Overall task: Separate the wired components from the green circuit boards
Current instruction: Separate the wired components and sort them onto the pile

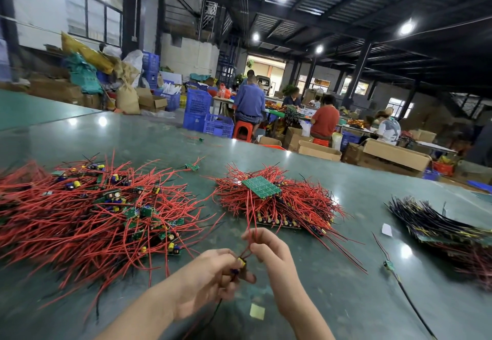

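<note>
My left hand grips a small wired component with a yellow part and a blue capacitor, low in the middle of the view. My right hand pinches its red wires just above it. Those wires run up toward a stack of green circuit boards bristling with red wires. A large loose pile of separated wired components covers the table on the left.
A stack of boards with dark wires lies at the right. One stray component with a black wire lies near it. Paper scraps sit on the green table. People work at tables beyond, among crates and cardboard boxes.
</note>
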Tool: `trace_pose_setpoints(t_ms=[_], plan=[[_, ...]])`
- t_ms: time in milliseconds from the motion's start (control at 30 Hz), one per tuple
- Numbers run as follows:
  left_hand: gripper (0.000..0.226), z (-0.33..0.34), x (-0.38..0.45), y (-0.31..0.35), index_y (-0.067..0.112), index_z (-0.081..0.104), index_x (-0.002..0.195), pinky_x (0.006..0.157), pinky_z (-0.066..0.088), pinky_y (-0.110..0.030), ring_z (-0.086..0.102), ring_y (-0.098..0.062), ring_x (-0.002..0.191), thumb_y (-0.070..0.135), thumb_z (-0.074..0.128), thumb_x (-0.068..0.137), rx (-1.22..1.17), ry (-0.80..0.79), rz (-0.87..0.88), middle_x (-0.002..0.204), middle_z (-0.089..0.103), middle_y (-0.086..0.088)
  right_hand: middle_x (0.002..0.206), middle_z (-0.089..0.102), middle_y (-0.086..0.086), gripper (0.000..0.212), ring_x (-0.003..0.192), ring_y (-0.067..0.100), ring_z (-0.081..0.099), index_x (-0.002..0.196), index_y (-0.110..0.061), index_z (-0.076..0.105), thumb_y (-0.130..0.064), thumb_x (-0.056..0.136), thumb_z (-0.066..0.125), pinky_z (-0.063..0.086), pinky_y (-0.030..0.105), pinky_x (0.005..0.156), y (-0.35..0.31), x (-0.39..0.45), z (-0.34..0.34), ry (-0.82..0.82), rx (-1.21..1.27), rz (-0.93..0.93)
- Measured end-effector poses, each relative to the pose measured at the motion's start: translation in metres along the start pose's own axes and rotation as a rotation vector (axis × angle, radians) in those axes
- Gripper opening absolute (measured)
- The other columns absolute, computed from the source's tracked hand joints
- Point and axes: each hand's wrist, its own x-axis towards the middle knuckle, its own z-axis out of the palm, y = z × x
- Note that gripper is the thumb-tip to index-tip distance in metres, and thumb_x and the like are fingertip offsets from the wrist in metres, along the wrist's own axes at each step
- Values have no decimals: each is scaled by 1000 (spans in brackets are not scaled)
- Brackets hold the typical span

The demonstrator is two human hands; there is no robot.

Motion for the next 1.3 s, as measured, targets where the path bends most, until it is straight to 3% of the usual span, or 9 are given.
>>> trace_pose_setpoints(t_ms=[167, 367, 567, 733, 900, 1000, 1133, 1200, 1300], plan=[[13, 6, -5, 5, 10, 51, 91, 46, 13, -23, 25, -9, 42, 15, 39, 95, 61, 45, 25, 57, 49, -2, 72, 61, -6, 26, 62, 2, 48, 75, -26, 70, -1, 82, 67, 37, 16, 60, 5, 1, 1, 97, -204, -154], [38, 7, -7, 3, 15, 67, 73, 39, 20, -16, 27, -5, 39, 29, 43, 99, 368, 222, 191, 51, 40, 8, 72, 70, -3, 19, 65, 0, 60, 72, -22, 73, -4, 76, 74, 43, 12, 64, 8, 5, -1, 141, -170, -72], [27, 6, -10, 2, 15, 66, 77, 39, 21, -10, 30, 1, 38, 20, 49, 96, 436, 199, 334, 49, 44, 11, 66, 68, 4, 3, 57, 9, 53, 76, -8, 71, -7, 78, 70, 46, 18, 59, 9, 7, -7, 70, 152, 160], [14, 6, -9, 4, 15, 61, 88, 38, 20, -15, 27, -6, 41, 14, 49, 96, 432, 139, 365, 59, 52, 4, 64, 62, 12, 13, 50, 11, 48, 74, -2, 69, -13, 68, 69, 44, 18, 52, 8, 8, -8, -23, 525, 277], [18, 3, -9, 3, 8, 54, 81, 40, 32, -12, 45, -11, 43, 6, 46, 97, 514, 140, 378, 77, 69, -7, 60, 65, 3, 3, 52, 8, 49, 76, -8, 71, -8, 79, 69, 43, 17, 54, 9, 7, -9, 110, 248, 183], [24, 6, -8, 2, 10, 51, 77, 41, 29, -11, 40, -3, 41, 8, 42, 99, 529, 92, 318, 56, 57, 5, 57, 64, -2, 7, 50, 6, 46, 76, -11, 70, -8, 82, 68, 40, 15, 52, 6, 7, -12, 108, 104, 134], [28, 3, -7, -1, 20, 59, 69, 52, 30, -20, 37, -4, 48, 21, 52, 96, 744, 196, 457, 48, 44, 9, 62, 66, 2, 9, 51, 8, 46, 75, -12, 68, -8, 84, 67, 40, 18, 52, 4, 8, -13, 81, 6, 98], [30, 2, -9, 1, 21, 61, 65, 54, 30, -22, 38, -5, 49, 22, 55, 94, 733, 201, 531, 49, 43, 7, 63, 64, 5, 8, 51, 9, 46, 73, -12, 68, -12, 81, 68, 40, 19, 53, 3, 7, -13, 41, 113, 126], [29, 5, -14, 7, 21, 63, 66, 53, 35, -11, 40, 2, 43, 16, 54, 94, 604, 97, 549, 46, 44, 11, 59, 58, 6, 10, 47, 8, 45, 66, -10, 69, -16, 74, 65, 41, 19, 51, 2, 7, -13, -66, 493, 242]])
